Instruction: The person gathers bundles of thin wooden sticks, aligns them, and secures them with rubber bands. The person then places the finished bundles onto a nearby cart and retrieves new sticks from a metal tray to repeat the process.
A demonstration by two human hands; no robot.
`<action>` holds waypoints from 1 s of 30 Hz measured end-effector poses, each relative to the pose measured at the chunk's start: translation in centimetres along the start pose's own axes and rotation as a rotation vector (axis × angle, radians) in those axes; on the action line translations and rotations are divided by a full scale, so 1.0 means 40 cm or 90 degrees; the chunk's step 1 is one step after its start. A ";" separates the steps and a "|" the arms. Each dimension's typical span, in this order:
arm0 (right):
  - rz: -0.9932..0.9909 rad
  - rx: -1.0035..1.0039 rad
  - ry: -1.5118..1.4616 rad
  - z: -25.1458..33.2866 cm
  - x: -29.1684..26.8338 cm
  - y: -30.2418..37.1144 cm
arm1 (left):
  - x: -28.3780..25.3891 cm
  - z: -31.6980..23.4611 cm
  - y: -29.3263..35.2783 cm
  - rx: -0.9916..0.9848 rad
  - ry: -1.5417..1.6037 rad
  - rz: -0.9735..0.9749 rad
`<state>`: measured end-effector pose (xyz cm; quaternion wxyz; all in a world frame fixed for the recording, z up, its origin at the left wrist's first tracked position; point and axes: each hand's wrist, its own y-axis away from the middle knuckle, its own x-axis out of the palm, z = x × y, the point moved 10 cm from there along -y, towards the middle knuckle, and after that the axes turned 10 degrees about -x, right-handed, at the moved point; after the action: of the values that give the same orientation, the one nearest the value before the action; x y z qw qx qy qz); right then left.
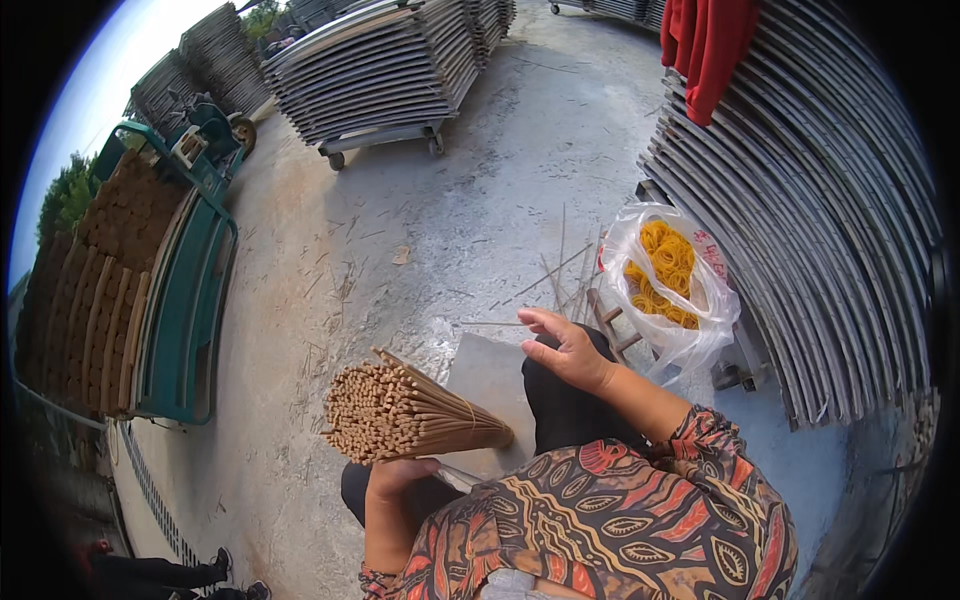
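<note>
A thick bundle of thin brown sticks (400,412) leans in front of my knees, its many cut ends fanned toward the upper left. A thin band circles it near its narrower lower-right end. My left hand (402,476) is against the bundle's near side with the thumb along it; the other fingers are hidden beneath. Above my right knee, my right hand (566,352) is raised with fingers apart and nothing in it. Just beyond it, a clear plastic bag (712,312) gapes around a heap of yellow rubber bands (664,272).
A small wooden stand (608,318) is beside the bag, among loose sticks. Stacked racks (800,220) rise at right, with a red garment (705,50) draped over. More racks on a wheeled cart (365,85) stand ahead. A green cargo vehicle (185,310) carries stick bundles; another person's legs (150,572) show lower left.
</note>
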<state>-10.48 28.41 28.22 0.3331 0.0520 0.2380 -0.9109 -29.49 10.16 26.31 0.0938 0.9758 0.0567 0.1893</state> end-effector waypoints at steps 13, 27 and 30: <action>-0.394 0.264 0.478 -0.363 -0.760 0.221 | -0.043 -0.177 0.105 0.424 -0.222 -0.390; -0.263 0.365 0.547 -0.469 -0.817 0.206 | -0.008 -0.230 0.088 0.429 -0.358 -0.259; -0.324 0.329 0.398 -0.480 -0.832 0.201 | 0.066 -0.272 0.055 0.448 -0.419 -0.193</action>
<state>19.08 51.40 16.52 -0.0121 0.3444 0.0974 -0.9337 -31.04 10.16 37.62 -0.2019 0.9369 0.2254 -0.1749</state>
